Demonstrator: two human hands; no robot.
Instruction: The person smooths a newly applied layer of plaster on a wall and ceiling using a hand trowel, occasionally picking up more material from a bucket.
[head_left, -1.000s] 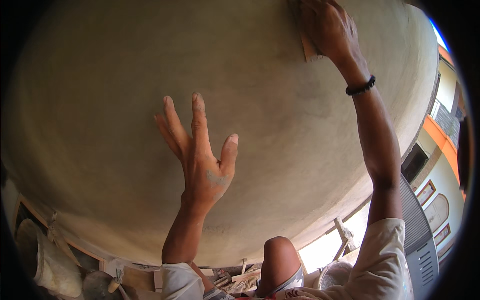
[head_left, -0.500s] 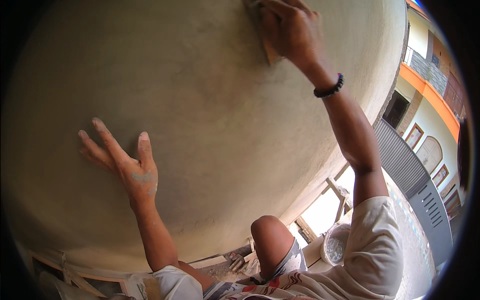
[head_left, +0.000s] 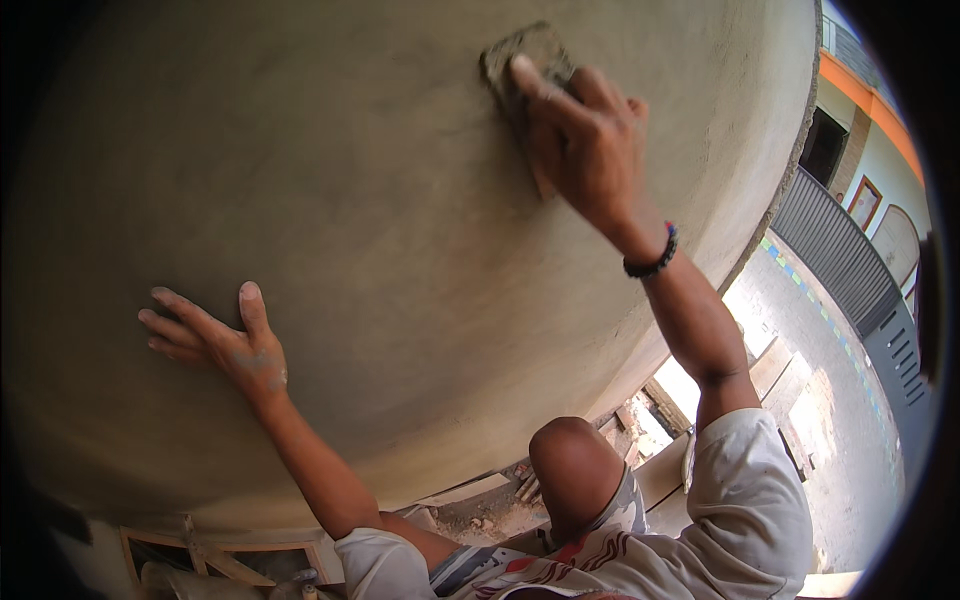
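Observation:
A plastering float point(head_left: 530, 52) with a worn, mortar-smeared face lies against the plastered wall point(head_left: 350, 170), high and right of the middle. My right hand point(head_left: 595, 150) is wrapped round it from behind, the index finger stretched along its back; the grip itself is mostly hidden. A dark beaded bracelet point(head_left: 655, 255) circles my right wrist. Lower on the left, my left hand point(head_left: 225, 340) is spread beside the wall surface with nothing in it. Grey mortar sticks to its back. Whether its palm presses on the wall I cannot tell.
Wooden boards point(head_left: 780, 375) and rubble point(head_left: 500, 525) lie below the wall. My bent knee point(head_left: 578, 470) is close to the wall's lower edge. A wooden window frame point(head_left: 245, 560) shows at the lower left. To the right stands a grey metal gate point(head_left: 830, 240) beside a paved lane.
My right hand and the float have come lower in the picture, and more of the float shows. My left hand has shifted left and down. The view has turned, and the bucket is hidden.

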